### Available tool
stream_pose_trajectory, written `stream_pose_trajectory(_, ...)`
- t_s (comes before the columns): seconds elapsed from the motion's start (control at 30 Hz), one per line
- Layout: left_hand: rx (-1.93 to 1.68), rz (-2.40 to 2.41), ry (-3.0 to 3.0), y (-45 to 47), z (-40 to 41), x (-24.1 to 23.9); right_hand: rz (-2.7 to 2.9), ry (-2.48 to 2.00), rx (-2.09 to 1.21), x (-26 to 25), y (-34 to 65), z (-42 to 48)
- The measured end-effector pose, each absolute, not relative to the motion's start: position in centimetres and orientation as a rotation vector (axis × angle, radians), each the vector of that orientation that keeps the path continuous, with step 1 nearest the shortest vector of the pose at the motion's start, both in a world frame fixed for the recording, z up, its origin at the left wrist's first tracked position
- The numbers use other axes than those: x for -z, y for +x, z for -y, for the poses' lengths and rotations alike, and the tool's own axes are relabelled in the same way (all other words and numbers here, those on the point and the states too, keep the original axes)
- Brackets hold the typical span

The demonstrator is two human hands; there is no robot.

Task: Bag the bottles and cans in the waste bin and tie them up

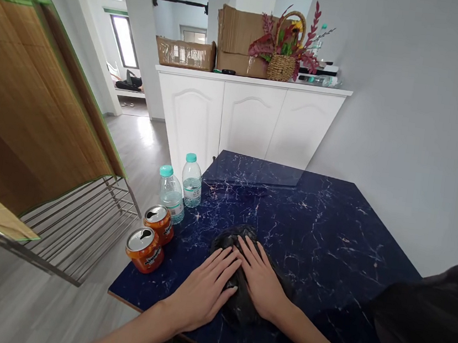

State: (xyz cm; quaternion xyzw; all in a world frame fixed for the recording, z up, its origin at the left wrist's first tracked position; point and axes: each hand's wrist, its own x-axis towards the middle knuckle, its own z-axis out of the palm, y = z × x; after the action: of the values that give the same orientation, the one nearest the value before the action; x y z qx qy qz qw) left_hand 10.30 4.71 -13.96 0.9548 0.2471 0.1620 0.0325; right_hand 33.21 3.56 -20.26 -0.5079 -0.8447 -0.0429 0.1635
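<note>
A crumpled black plastic bag [240, 309] lies on the dark blue marbled table [315, 215] near its front edge. My left hand [206, 290] rests flat on the bag's left side, fingers stretched out. On its right side lies my right hand [260, 282], also flat with fingers extended. The fingertips of both hands come close together over the top of the bag. What is inside the bag, if anything, is hidden.
Along the table's left edge stand two opened orange cans [146, 253] and two clear bottles [192, 185] with teal caps. Left of the table is a metal rack [93, 221] under a brown mat [40, 109]. Behind, a white cabinet [252, 116] bears boxes and a flower basket [281, 68].
</note>
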Motion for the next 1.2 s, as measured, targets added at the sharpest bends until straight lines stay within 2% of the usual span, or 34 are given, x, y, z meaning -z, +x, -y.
stream_pose_trajectory(0.17, -0.336, -0.843, 2.999, 9.3, -5.2, 15.3, 2.393, -1.481, 0.048, 19.7, 33.0, -3.8)
stream_pose_trajectory(0.3, -0.373, -0.822, 2.984, 8.9, -5.3, 13.8, 2.338, -1.447, -0.076, 17.4, 34.1, -3.0)
stream_pose_trajectory(0.4, -0.43, -0.641, 2.903, 9.0, -5.1, 11.9, 2.341, -1.365, -0.137, 15.6, 36.3, -1.0)
stream_pose_trajectory(0.53, -0.284, -0.353, 2.746, 9.3, -4.7, 11.6, 2.528, -1.275, -0.342, 15.4, 40.0, 2.3)
stream_pose_trajectory(0.73, -0.393, -0.66, 2.496, 9.5, -4.3, 14.2, 2.454, -1.374, -0.516, 16.6, 41.6, 4.4)
stream_pose_trajectory(1.0, -0.655, -1.13, 2.028, 9.0, -3.5, 13.7, 1.997, -1.411, -0.8, 13.3, 37.7, 2.7)
stream_pose_trajectory(1.1, -0.769, -1.185, 2.021, 8.7, -4.1, 14.0, 1.899, -1.489, -0.751, 13.1, 36.4, 0.1)
stream_pose_trajectory(1.2, -0.923, -1.21, 2.326, 8.7, -4.4, 13.8, 1.904, -1.541, -0.64, 14.4, 35.6, -2.9)
